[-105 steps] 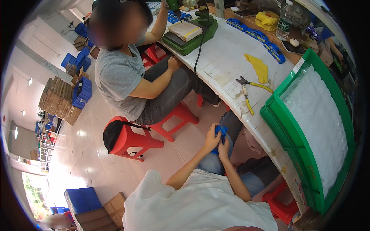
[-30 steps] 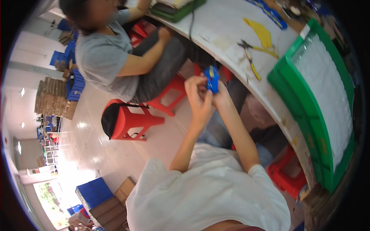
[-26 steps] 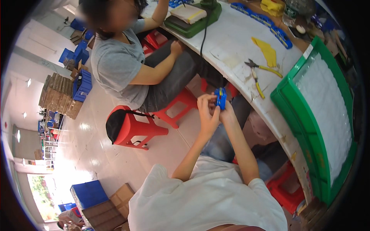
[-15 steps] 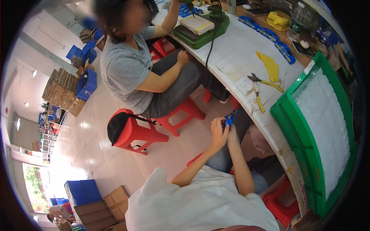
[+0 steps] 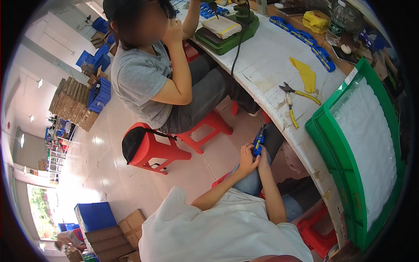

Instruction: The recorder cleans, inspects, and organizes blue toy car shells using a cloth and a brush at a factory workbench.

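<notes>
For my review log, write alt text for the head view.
Bare left hand and right hand hold a small elongated blue object beside a white worktable bearing yellow-handled pliers and a green plastic tray; a grey-shirted co-worker sits nearby.

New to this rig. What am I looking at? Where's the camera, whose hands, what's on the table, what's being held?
No robot here: just a person's bare hands. The view is from a wide camera worn on the person's head, looking down, so straight edges look bent.

The left hand and right hand together hold a small blue piece above the lap; the fingers hide part of it.

On the white table lie pliers with yellow handles and a yellow scrap. A row of blue pieces runs along its far side. At the right is a green crate holding clear and white plastic. A green machine stands near a seated co-worker.
</notes>
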The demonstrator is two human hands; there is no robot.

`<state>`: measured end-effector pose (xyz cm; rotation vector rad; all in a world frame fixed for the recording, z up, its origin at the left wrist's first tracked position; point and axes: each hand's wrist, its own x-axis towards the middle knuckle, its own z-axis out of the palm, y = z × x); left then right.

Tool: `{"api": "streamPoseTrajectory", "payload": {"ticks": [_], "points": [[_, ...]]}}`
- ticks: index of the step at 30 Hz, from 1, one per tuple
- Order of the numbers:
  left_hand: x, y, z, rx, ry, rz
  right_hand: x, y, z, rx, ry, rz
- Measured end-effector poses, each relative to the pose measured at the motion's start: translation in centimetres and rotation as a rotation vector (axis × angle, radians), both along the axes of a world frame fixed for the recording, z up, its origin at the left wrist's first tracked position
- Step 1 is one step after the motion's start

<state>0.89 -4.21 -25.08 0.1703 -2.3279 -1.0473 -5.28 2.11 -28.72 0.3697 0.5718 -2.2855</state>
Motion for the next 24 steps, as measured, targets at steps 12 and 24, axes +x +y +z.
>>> {"api": "streamPoseTrajectory", "payload": {"ticks": [12, 24], "points": [[0.5, 0.1, -0.2, 0.006, -0.034, 0.0, 0.3, 0.0, -0.8, 0.046, 0.056, 0.027], [-0.2, -0.2, -0.5, -0.053, 0.021, -0.012, 0.1, 0.2, -1.9, -0.019, 0.165, 0.064]]}}
